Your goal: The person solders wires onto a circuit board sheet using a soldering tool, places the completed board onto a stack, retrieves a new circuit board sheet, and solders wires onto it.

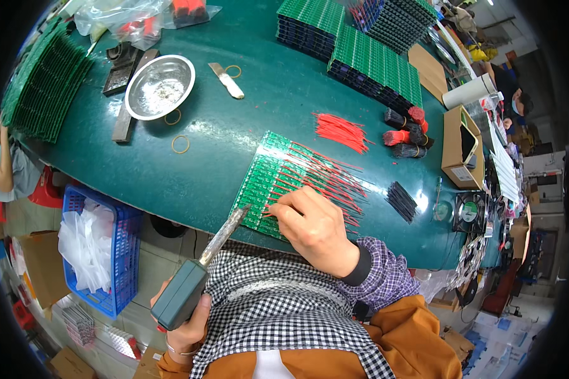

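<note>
My left hand [196, 327] is wrapped round a soldering iron with a boxy dark green body [181, 295]. Its long metal barrel reaches up to the near left edge of a green circuit board panel [259, 180]. My right hand [317, 228] is closed in a pinch over the panel's near part, holding a red wire [269, 213] close to the iron's tip. Several red wires [325, 174] stick out to the right from rows on the panel. Whether the tip touches the board I cannot tell.
Beyond the panel lie loose red wires [341, 131]; to the right are black wires [401, 202] and wire bundles [406, 134]. Stacked boards [376, 66] stand at the back. At left are a metal bowl [160, 87], a knife [226, 81] and a blue basket [133, 252].
</note>
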### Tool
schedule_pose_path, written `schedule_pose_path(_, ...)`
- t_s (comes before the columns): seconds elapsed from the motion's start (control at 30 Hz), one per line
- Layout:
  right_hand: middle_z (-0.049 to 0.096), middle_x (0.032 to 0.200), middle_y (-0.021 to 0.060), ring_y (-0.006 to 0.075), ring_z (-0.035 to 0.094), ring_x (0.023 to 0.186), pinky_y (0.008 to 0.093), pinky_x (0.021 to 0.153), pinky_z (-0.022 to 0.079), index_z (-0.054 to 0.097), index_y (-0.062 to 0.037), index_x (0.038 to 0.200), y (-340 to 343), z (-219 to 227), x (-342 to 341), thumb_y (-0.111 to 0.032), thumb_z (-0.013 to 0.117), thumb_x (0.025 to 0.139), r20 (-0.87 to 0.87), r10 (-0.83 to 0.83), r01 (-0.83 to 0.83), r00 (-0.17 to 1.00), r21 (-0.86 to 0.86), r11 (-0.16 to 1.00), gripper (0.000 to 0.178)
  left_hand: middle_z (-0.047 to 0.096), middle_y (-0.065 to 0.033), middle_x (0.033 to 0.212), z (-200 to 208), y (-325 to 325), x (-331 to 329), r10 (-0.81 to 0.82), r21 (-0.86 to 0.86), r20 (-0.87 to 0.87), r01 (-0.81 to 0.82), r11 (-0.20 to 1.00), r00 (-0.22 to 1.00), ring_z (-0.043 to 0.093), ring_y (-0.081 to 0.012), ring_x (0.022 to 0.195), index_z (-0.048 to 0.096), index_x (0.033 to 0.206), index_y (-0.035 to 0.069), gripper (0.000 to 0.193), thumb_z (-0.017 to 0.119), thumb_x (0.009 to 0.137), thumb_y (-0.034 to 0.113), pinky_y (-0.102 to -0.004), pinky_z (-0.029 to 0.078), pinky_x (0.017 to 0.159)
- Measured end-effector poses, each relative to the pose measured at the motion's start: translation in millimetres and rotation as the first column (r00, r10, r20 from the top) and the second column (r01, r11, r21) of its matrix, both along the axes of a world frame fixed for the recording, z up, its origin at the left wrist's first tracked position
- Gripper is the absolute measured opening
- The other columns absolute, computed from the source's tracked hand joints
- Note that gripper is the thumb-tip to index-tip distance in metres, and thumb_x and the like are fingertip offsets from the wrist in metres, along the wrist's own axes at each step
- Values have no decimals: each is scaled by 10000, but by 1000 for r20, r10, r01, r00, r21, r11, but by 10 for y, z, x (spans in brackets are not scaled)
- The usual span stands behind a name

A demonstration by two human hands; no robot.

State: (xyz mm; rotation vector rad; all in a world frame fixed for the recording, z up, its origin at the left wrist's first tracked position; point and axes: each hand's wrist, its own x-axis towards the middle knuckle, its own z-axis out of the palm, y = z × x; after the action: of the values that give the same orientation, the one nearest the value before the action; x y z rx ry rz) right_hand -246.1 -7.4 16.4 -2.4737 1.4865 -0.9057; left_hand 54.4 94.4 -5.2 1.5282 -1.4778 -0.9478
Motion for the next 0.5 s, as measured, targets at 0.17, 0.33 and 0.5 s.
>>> schedule_pose_path(0.17, 655, 948, 63, 225, 650, 873, 362, 705, 522, 720, -39, 993, 55, -24, -15, -36, 722, 774, 5, -23, 23, 1000, 1, 1000, 218, 701, -162, 900, 11, 20, 13, -10, 60, -10, 10, 998, 1000, 654, -286, 696, 744, 1041, -52, 348, 798, 723, 81, -374, 509, 633)
schedule_pose_path(0.33, 662, 966, 59, 219, 648, 893, 347, 709, 509, 722, -38, 1006, 72, -10, -25, -42, 717, 780, -28, -14, 14, 999, -14, 1000, 227, 700, -158, 900, 51, -1, -38, 13, 63, -37, -11, 998, 999, 655, -276, 699, 742, 1039, -56, 346, 800, 727, 83, -370, 510, 630)
schedule_pose_path(0.5, 668, 967, 59, 244, 655, 846, 367, 675, 541, 709, -46, 1018, 69, 32, -15, 14, 783, 735, -32, -23, 23, 999, -13, 1000, 298, 693, -149, 886, 59, -16, -62, 28, 37, -70, -25, 999, 997, 644, -264, 685, 742, 1036, -54, 343, 801, 727, 81, -366, 505, 625)
